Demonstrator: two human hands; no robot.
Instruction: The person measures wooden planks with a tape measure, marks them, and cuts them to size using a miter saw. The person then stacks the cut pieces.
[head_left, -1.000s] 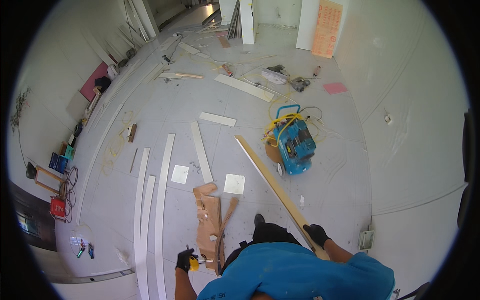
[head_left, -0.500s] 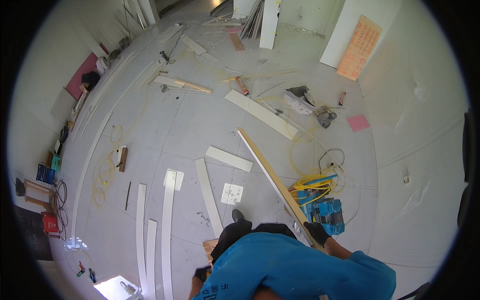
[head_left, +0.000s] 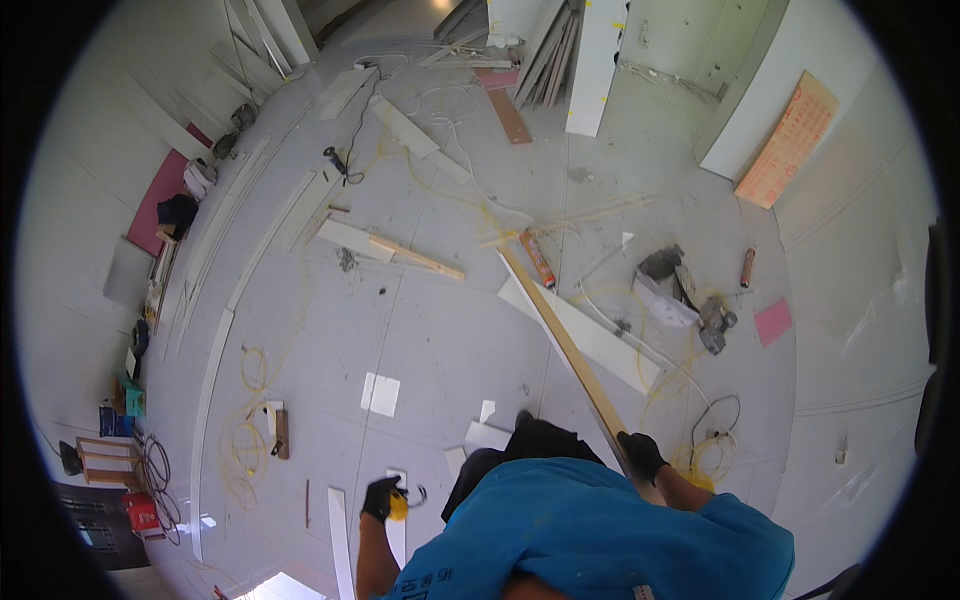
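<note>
My right hand (head_left: pixel 643 455), in a black glove, grips a long narrow board (head_left: pixel 560 350) with a pale tan face and a white edge, angled out ahead of me. My left hand (head_left: pixel 382 498), also gloved, holds a yellow tool (head_left: pixel 398 508), apparently a tape measure. Under the board's far part lies a wide white strip (head_left: pixel 630 355) on the floor, with an orange tube (head_left: pixel 532 250) near the board's tip.
Several white strips (head_left: pixel 338 540), yellow hoses (head_left: pixel 250 440) and cables lie across the floor (head_left: pixel 420 330). A grey bundle (head_left: pixel 662 290) and pink square (head_left: pixel 773 322) sit at the right. Leaning panels (head_left: pixel 785 135) and boards stand at the back; stools and boxes line the left wall.
I have moved forward across the floor with the board still in my right hand. The blue compressor has passed behind my right arm and body; the scattered items ahead appear nearer.
</note>
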